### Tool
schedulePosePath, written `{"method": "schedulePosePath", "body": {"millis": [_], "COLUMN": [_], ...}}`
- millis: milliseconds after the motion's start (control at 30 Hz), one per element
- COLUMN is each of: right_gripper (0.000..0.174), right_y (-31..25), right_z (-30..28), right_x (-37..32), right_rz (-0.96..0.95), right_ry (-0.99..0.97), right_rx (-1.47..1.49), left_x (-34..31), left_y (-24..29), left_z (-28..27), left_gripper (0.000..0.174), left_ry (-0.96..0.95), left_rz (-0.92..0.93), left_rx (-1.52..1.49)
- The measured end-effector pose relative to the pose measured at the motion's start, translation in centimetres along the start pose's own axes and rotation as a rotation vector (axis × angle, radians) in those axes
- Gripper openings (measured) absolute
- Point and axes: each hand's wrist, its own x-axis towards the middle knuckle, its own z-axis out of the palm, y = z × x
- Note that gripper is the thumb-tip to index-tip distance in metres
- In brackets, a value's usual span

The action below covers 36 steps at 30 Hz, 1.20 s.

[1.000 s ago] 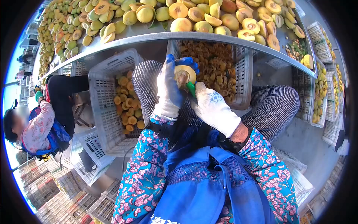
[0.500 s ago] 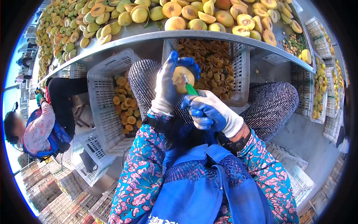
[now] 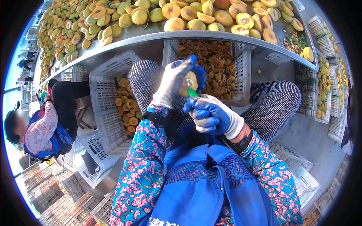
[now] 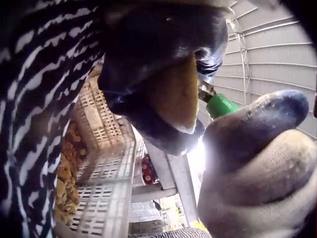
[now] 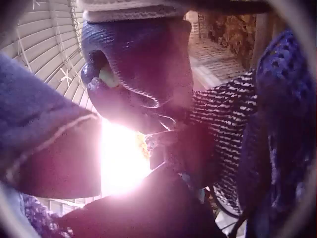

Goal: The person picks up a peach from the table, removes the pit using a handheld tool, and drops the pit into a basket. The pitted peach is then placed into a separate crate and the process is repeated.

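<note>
My left hand point(image 3: 170, 83), in a white glove with blue-coated fingers, holds a halved yellow peach point(image 3: 191, 79) above my lap, its cut face turned toward my right. My right hand point(image 3: 215, 116), gloved alike, grips a green-handled pitting tool point(image 3: 192, 93) with curled fingers. The metal tip of the tool is at the middle of the cut face. From the left wrist view, the peach half point(image 4: 185, 96) lies in the dark-coated fingers, with the green handle point(image 4: 221, 105) pointing into it. Strong glare hides much of the right wrist view; there the right hand point(image 5: 138, 69) wraps the handle.
Across the front runs a metal-edged table point(image 3: 181, 35) heaped with halved peaches point(image 3: 174, 10). Below it stand a crate point(image 3: 244, 75) of small orange-brown pieces and, left, a crate point(image 3: 103, 94) of hollowed halves. Another person point(image 3: 41, 128) sits at far left. Filled crates point(image 3: 322, 88) line the right.
Since a second ago, my right hand has turned over, so its blue-coated curled fingers show instead of its white back. My left hand has tilted the peach half rightward, round the tool's tip.
</note>
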Motion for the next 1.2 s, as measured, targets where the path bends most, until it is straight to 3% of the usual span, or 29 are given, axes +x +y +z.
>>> {"method": "schedulePosePath", "body": {"millis": [33, 167, 200, 333, 433, 500, 567, 600, 633, 700, 767, 833, 867, 900, 933, 967, 1033, 1100, 1200], "right_gripper": [0.028, 0.031, 0.034, 0.036, 0.037, 0.035, 0.034, 0.033, 0.033, 0.031, 0.029, 0.030, 0.033, 0.033, 0.034, 0.035, 0.035, 0.035, 0.038], "right_y": [-0.1, 0.8, 1.1, 1.0, 0.3, -1.1, -2.3, -2.9, -3.4, -3.6, -2.9, -2.5, -2.9, -3.0, -3.1, -3.5, -3.7, -3.7, -3.1], "right_z": [0.2, -2.2, -2.4, -3.0, -2.5, -1.7, -1.5, -0.7, -0.4, -5.5, -8.0, -10.5, -8.7, -8.1, -7.7, -7.0, -5.0, -4.8, -4.2], "right_x": [0.0, 0.5, 0.7, 1.6, 0.7, -0.7, -2.7, -3.4, -3.6, -2.1, -2.7, -3.4, -3.6, -3.7, -3.5, -3.3, -2.6, -1.8, -0.7], "right_rz": [-0.003, 0.064, 0.027, 0.016, -0.033, -0.139, -0.284, -0.323, -0.357, -0.470, -0.103, 0.062, 0.176, 0.074, -0.032, -0.137, -0.114, -0.065, 0.049], "right_ry": [0.046, -0.379, -0.441, -0.545, -0.607, -0.590, -0.218, 0.081, 0.374, 0.891, 0.969, 0.894, 0.893, 0.903, 0.913, 0.919, 0.942, 0.936, 0.920], "right_rx": [-0.073, 0.404, 0.405, 0.458, 0.396, 0.319, 0.089, -0.200, -0.488, -1.604, -2.035, -2.105, -2.085, -2.039, -1.991, -1.946, -1.922, -1.922, -1.890], "left_x": [0.1, -1.0, -1.0, -0.2, 2.1, 1.9, 0.7, -0.2, -1.8, -3.3, -6.2, -8.0, -8.8, -9.5, -9.5, -9.2, -7.7, -5.5, -0.2], "left_y": [0.1, 1.2, 1.0, -0.2, -1.0, -1.0, 0.2, 1.1, 2.5, 3.9, 5.6, 6.8, 7.3, 7.5, 7.2, 7.3, 9.8, 13.7, 17.6], "left_z": [0.0, 1.0, 0.8, 0.9, 0.1, 0.3, 0.8, 1.3, 1.1, -2.7, -6.0, -9.9, -11.9, -14.0, -16.0, -17.8, -18.5, -18.3, -20.1], "left_gripper": [0.047, 0.047, 0.046, 0.045, 0.044, 0.041, 0.039, 0.036, 0.033, 0.032, 0.027, 0.023, 0.025, 0.028, 0.032, 0.033, 0.034, 0.037, 0.051], "left_ry": [0.002, -0.056, -0.130, -0.079, -0.208, -0.073, 0.070, 0.225, 0.190, 0.426, 0.652, 0.689, 0.793, 0.876, 0.977, 1.057, 1.132, 1.077, 1.002], "left_rz": [0.001, -0.101, -0.056, 0.005, 0.035, 0.075, 0.127, 0.304, 0.346, 0.753, 0.828, 0.620, 0.447, 0.253, 0.290, 0.374, 0.549, 0.479, 0.447], "left_rx": [0.086, 0.001, -0.082, -0.355, -0.976, -0.837, -0.679, -0.455, -0.404, 0.266, 0.282, 0.064, 0.372, 0.679, 1.156, 1.217, 1.176, 1.138, 1.349]}}
